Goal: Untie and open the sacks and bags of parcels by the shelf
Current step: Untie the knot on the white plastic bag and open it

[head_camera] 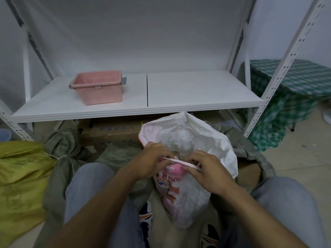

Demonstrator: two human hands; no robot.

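Sack (pixel 188 136), white, stands just before the shelf (pixel 197 90); left hand (pixel 149 162) and right hand (pixel 207 170) each pinch its pink strap (pixel 179 160).

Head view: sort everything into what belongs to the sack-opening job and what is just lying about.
Job: white sack; pink strip, pinched by left hand and right hand; tied grey-green sack; yellow-green sack.
Lying about: pink tub; shelf; cardboard box; green checked cloth.
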